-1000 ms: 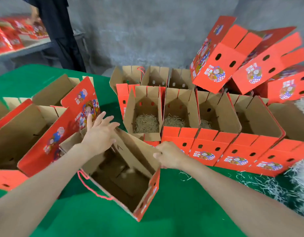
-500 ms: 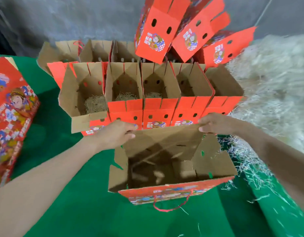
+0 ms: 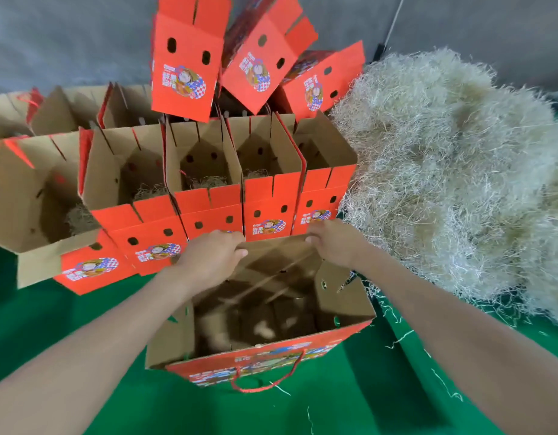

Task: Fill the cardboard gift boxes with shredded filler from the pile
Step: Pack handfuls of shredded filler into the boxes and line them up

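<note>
Still sliding the gift box (image 3: 343,306) forward, left hand (image 3: 208,259) and right hand (image 3: 334,243) clamping its back flap (image 3: 277,246); shoving harder, I'm risking buckling that flap.

Both hands, left hand (image 3: 210,257) and right hand (image 3: 331,243), grip the open box's (image 3: 343,304) far flap beside the filler pile (image 3: 453,171).

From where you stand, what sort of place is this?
Likely a packing workshop: rows of open red gift boxes on a green-covered table, a pile of shredded filler beside them, and a bare grey wall behind.
</note>
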Action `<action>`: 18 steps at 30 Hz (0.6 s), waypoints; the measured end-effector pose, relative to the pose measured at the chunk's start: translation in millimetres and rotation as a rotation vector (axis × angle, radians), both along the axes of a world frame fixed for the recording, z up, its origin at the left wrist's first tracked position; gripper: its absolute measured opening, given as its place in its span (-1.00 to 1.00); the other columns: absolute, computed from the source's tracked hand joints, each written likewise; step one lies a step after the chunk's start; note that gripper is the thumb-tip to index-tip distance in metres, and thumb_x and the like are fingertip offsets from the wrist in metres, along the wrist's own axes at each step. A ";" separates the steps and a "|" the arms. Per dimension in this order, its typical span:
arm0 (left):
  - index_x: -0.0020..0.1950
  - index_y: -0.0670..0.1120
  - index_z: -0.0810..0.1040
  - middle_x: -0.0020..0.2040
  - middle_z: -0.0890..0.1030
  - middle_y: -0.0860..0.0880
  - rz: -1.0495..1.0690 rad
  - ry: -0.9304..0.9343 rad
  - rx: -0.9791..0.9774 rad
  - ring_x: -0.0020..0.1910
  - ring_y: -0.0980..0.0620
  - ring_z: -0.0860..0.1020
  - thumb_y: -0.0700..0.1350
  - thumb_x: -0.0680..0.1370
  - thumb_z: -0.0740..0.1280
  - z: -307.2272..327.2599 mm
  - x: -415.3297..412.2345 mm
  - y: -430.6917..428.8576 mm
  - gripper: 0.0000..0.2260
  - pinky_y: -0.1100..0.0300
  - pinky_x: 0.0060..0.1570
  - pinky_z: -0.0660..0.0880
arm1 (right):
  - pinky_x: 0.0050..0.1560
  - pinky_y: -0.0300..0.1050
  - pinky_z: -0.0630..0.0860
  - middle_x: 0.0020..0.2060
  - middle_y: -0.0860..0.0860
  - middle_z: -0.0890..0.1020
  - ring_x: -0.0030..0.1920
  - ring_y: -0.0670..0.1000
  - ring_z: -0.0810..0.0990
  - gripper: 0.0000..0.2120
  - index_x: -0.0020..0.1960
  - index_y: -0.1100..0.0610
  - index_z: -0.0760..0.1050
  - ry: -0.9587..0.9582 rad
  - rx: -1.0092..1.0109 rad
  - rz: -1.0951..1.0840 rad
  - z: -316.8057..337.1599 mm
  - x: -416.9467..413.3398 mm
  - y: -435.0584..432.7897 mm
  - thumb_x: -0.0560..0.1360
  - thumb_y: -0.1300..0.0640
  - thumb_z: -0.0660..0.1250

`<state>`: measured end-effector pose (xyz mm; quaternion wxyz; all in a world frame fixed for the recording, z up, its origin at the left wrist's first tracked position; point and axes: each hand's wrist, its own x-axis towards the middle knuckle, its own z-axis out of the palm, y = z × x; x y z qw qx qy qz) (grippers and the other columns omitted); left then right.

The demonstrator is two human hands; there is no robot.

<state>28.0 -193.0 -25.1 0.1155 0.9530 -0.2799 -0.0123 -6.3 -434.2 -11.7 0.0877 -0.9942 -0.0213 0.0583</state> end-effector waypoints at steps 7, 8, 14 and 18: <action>-0.10 -0.03 0.42 -0.04 0.56 -0.05 0.039 0.082 0.098 -0.09 -0.09 0.49 -0.04 0.58 0.19 -3.6 9.7 -43.6 -0.89 0.11 -0.23 0.34 | 0.02 -0.04 0.46 0.00 0.13 0.57 0.03 0.14 0.53 -0.76 0.06 0.14 0.46 -0.004 0.072 0.007 -9.6 -3.8 -29.9 0.59 0.03 0.10; -0.02 -0.01 0.46 -0.01 0.56 -0.01 0.036 0.104 0.084 -0.03 -0.07 0.50 -0.02 0.56 0.23 -3.1 10.4 -52.3 -0.91 0.12 -0.18 0.37 | 0.04 -0.02 0.46 -0.01 0.12 0.57 0.04 0.14 0.53 -0.75 0.07 0.14 0.45 -0.018 0.111 0.026 -13.8 -5.5 -32.2 0.60 0.01 0.10; 0.04 0.04 0.48 0.03 0.57 0.02 -0.059 0.099 0.176 0.03 -0.02 0.50 0.05 0.58 0.18 1.9 13.1 -108.7 -0.85 0.16 -0.18 0.34 | -0.20 -0.11 0.43 -0.23 -0.04 0.55 -0.22 -0.03 0.52 -0.71 0.10 0.16 0.48 -0.138 0.483 0.042 -8.9 -3.4 -72.7 0.61 0.00 0.10; 0.04 -0.03 0.49 0.01 0.52 0.01 -0.065 0.238 0.343 0.02 -0.01 0.50 0.01 0.58 0.20 16.6 25.2 -129.5 -0.84 0.17 -0.12 0.38 | 0.36 0.25 0.23 0.36 0.11 0.33 0.36 0.20 0.31 -0.39 0.43 -0.01 0.19 -0.040 -0.001 -0.281 -15.2 3.6 -168.9 0.45 -0.03 0.35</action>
